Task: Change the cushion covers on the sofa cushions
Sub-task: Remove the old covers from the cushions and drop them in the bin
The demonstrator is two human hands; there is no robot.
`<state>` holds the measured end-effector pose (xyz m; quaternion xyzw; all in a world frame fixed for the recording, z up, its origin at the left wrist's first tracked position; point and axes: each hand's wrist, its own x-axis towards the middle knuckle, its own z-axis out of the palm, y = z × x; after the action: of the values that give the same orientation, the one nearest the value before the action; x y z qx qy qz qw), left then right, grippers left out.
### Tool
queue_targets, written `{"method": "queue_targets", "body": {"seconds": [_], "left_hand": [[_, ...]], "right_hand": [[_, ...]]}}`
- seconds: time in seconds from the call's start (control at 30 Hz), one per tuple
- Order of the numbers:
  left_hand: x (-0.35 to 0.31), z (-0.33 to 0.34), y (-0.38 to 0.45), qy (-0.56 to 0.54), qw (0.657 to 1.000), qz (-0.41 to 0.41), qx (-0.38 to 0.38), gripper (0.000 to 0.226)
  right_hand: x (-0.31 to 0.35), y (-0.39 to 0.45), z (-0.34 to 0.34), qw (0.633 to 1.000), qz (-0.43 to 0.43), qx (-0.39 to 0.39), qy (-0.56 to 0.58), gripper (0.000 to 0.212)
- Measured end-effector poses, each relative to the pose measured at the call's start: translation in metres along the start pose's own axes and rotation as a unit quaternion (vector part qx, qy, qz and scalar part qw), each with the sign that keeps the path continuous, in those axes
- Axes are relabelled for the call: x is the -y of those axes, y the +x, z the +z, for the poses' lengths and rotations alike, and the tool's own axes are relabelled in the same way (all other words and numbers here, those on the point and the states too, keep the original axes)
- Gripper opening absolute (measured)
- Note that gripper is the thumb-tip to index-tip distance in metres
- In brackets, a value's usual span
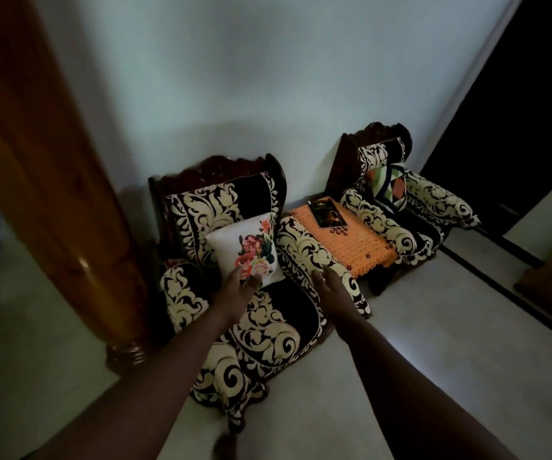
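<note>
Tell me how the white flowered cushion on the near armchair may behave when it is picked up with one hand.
The cushion looks plump and soft, so it will probably dent under the fingers rather than stay stiff. It seems light for its size and one hand may lift it. It leans on the armchair back, so a push may tip it over; the left hand already touches its lower edge.

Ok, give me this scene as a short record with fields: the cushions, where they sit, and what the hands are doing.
near cushion: white square floral cushion, upright on the near black-and-cream patterned armchair
far cushion: striped multicoloured cushion, on the far matching armchair
between chairs: small table with orange crocheted cloth
left hand: fingers at the floral cushion's lower edge; grip unclear
right hand: open, reaching, holds nothing
</note>
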<state>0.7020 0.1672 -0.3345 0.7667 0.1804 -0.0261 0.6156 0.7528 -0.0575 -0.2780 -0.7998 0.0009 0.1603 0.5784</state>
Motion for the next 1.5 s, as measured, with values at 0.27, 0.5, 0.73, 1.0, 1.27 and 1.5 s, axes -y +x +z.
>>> {"method": "queue_targets", "body": {"seconds": [0.27,0.5,0.73,1.0,1.27,1.5], "left_hand": [[-0.02,-0.009,0.106,-0.039,0.998,-0.058,-0.005,0.094],[-0.015,0.001,0.176,-0.058,0.994,-0.086,-0.035,0.119],[0.041,0.045,0.26,-0.057,0.977,-0.174,-0.106,0.096],[0.024,0.1,0.309,-0.069,0.953,-0.252,-0.153,0.085],[0.033,0.105,0.371,-0.096,0.944,-0.267,-0.17,0.103],[0.078,0.096,0.425,-0.074,0.941,-0.278,-0.177,0.075]], "right_hand": [[0.015,0.121,0.011,0.998,0.043,0.017,-0.048,0.091],[0.012,0.221,0.007,0.992,0.038,0.091,-0.083,0.054],[-0.018,0.347,-0.014,0.973,0.041,0.189,-0.125,0.056],[-0.054,0.452,-0.036,0.95,0.072,0.251,-0.17,0.083],[-0.069,0.513,0.002,0.941,0.06,0.272,-0.194,0.082],[-0.079,0.569,0.039,0.922,0.049,0.312,-0.225,0.042]]}}
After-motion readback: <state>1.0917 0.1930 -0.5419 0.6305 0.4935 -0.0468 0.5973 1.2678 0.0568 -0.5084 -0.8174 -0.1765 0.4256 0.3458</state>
